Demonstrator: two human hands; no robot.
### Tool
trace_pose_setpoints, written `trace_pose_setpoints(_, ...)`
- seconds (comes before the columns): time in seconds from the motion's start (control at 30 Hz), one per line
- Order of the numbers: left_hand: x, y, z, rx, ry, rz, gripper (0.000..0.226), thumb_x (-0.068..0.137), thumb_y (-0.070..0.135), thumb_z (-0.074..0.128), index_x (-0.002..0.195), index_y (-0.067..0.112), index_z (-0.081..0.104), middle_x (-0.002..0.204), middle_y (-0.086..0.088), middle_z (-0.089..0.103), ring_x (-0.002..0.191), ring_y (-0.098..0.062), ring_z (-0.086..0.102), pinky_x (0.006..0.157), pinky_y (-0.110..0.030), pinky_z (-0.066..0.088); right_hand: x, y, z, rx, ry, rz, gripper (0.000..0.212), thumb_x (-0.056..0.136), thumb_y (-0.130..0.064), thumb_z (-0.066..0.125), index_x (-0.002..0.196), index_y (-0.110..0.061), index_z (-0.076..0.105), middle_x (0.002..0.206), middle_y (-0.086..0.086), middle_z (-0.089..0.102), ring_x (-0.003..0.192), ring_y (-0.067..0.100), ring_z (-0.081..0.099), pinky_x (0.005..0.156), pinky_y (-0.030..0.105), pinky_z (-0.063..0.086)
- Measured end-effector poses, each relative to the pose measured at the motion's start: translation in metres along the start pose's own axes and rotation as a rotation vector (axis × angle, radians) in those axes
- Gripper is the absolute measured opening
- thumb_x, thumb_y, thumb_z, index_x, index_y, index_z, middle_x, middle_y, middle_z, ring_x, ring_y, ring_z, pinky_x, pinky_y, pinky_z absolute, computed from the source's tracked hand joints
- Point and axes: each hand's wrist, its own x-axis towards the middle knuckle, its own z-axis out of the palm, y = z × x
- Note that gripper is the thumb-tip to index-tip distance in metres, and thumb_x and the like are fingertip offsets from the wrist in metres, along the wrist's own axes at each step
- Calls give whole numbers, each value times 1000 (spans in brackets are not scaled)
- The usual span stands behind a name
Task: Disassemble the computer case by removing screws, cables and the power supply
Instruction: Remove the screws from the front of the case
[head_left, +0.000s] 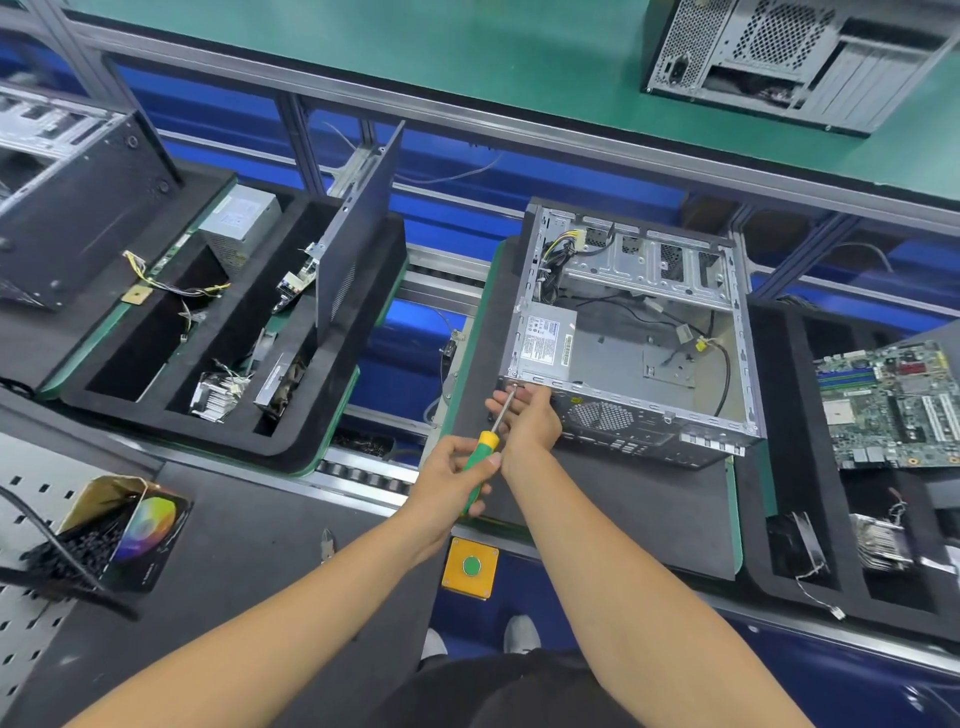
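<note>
Forearms stretch forward side by side. The left hand (452, 470) is curled round the green-and-yellow handle of a screwdriver (480, 454), whose shaft slants up to the near left corner of the computer case (670, 415). The right hand (527, 421) cups the shaft by its tip; whether it pinches is unclear. The case lies open on the worktop (597, 509), with the power supply (545, 340) inside.

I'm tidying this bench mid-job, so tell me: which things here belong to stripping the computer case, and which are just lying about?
In the job: open computer case, its power supply, its cables, screwdriver, left hand gripping it, right hand at its shaft.
Lying about: motherboard, heatsink, side panel, button box, second case.
</note>
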Motion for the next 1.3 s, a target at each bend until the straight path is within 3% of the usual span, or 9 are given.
trace_pose_setpoints(0.2, 5, -5, -4, -88, 24, -32, 19, 100, 26, 66, 112, 11, 67, 98, -5, 73, 72, -10, 67, 56, -24, 51, -2, -3, 1, -24, 2, 15, 25, 92, -25, 50, 81, -11, 68, 75, 6, 77, 65, 20, 75, 57, 28, 46)
trace_pose_setpoints(0.5, 4, -4, -9, 2, -39, -90, 36, 108, 46, 46, 121, 23, 69, 110, 6, 78, 80, -7, 68, 61, -24, 48, 2, -3, -1, -88, -11, -7, 27, 92, -25, 52, 83, -8, 72, 75, 8, 77, 63, 21, 75, 64, 31, 50)
trace_pose_setpoints(0.67, 7, -5, -9, -29, -35, -94, 33, 107, 42, 49, 121, 20, 68, 110, 1, 77, 80, -12, 60, 59, -25, 46, 3, -2, -1, -75, -15, -4, 28, 92, -25, 52, 86, -6, 72, 77, 9, 78, 69, 23, 76, 71, 34, 54)
trace_pose_setpoints(0.87, 6, -9, -1, -81, -20, -43, 36, 93, 26, 75, 120, 11, 55, 103, -7, 62, 69, -9, 57, 50, -22, 43, 3, -3, 1, -76, -2, -10, 28, 93, -23, 51, 84, -6, 71, 74, 10, 77, 63, 23, 75, 59, 30, 50)
trace_pose_setpoints(1.0, 10, -7, -3, -71, -34, -46, 24, 100, 31, 65, 109, 9, 62, 96, -8, 67, 73, -12, 64, 55, -26, 50, 3, -1, -1, -102, -12, -13, 29, 92, -24, 52, 88, -4, 73, 76, 10, 77, 64, 23, 75, 61, 32, 52)
trace_pose_setpoints(1.17, 9, -4, 1, -45, -76, -97, 36, 109, 38, 47, 116, 8, 67, 88, -3, 71, 67, -12, 63, 55, -27, 51, 5, -2, -3, -126, -13, -17, 32, 93, -25, 50, 87, -3, 73, 76, 11, 77, 64, 24, 75, 65, 33, 54)
trace_pose_setpoints(1.3, 10, -1, 4, -33, -2, -110, 33, 102, 44, 59, 116, 14, 58, 103, -9, 59, 74, -17, 56, 47, -24, 41, 3, -5, -2, -169, -15, -42, 33, 94, -24, 48, 81, -4, 72, 75, 13, 77, 58, 25, 73, 63, 34, 52)
